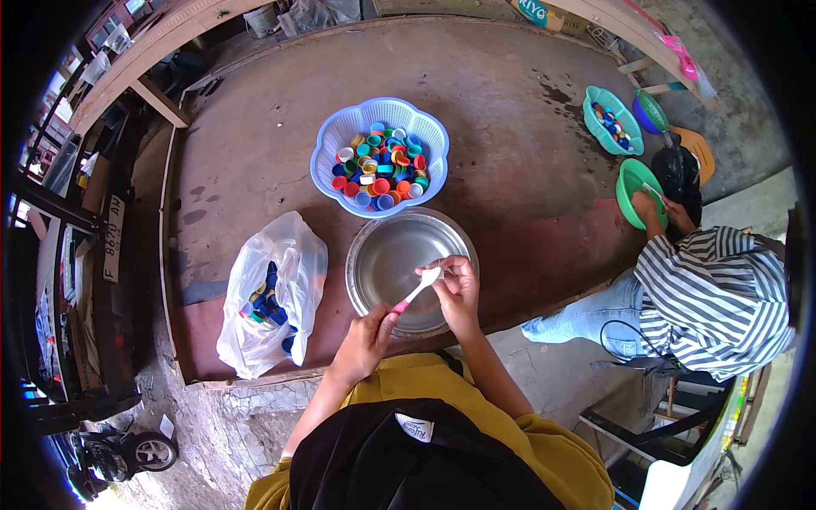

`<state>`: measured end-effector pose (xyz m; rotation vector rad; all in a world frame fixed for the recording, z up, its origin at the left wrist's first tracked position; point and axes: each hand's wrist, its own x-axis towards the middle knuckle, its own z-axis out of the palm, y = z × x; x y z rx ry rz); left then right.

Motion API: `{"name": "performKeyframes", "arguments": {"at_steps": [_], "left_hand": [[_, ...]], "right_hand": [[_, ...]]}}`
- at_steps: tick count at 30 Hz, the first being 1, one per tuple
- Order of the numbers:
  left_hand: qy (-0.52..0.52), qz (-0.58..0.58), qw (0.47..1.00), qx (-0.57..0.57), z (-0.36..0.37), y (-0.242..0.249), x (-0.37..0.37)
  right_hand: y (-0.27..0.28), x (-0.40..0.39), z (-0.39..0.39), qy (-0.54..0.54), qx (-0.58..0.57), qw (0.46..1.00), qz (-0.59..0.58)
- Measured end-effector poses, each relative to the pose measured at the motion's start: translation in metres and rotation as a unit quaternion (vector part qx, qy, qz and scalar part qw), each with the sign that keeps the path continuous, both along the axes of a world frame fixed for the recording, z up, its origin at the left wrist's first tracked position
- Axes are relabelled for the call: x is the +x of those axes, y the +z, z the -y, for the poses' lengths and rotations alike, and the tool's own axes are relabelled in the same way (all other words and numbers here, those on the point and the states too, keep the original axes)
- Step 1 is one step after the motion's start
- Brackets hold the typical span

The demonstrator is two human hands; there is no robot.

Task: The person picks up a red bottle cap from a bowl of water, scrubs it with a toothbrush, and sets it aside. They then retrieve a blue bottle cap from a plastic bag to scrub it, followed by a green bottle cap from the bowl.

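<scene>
My left hand (367,340) is closed round the pink end of a slim pink-and-white toothbrush (413,297). Its far end meets a small white piece (432,276), apparently a bottle cap, pinched in the fingers of my right hand (457,293). Both hands are over a round metal basin (374,242) at the table's near edge. Just beyond the basin, a blue plastic basket (327,140) holds many coloured bottle caps (382,170). Left of the basin lies a clear plastic bag (297,246) with mostly blue caps (268,302) inside.
At the right, a person in a striped shirt (714,297) works with both hands at a green basin (627,183). Beyond it stands a turquoise basket (595,102) of caps. A wooden beam (161,102) borders the brown tabletop (246,110) on the left.
</scene>
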<state>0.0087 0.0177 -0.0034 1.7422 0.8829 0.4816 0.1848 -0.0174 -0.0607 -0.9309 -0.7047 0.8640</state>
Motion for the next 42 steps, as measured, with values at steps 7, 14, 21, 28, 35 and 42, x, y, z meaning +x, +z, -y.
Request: {"name": "performKeyframes", "arguments": {"at_steps": [7,14,21,28,35,42], "left_hand": [[0.02,-0.008,1.0,0.004,-0.003,-0.002,-0.009],[0.014,-0.016,1.0,-0.018,0.0,-0.017,-0.005],[-0.015,0.012,0.999,-0.05,0.002,-0.008,-0.004],[0.025,-0.008,0.999,-0.037,-0.003,-0.001,-0.004],[0.051,-0.035,0.997,-0.04,-0.008,-0.024,-0.008],[-0.002,-0.011,1.0,-0.011,0.0,-0.018,-0.006]], "right_hand": [[-0.005,0.008,0.004,0.015,-0.039,0.995,-0.087],[-0.004,0.008,-0.003,0.022,0.031,0.997,-0.061],[0.004,-0.003,-0.003,0.073,-0.018,0.99,-0.121],[-0.016,0.006,-0.001,0.037,-0.026,0.992,-0.12],[-0.009,0.014,0.002,0.01,-0.018,0.992,-0.124],[-0.002,0.007,-0.004,0.037,0.01,0.984,-0.174]]}}
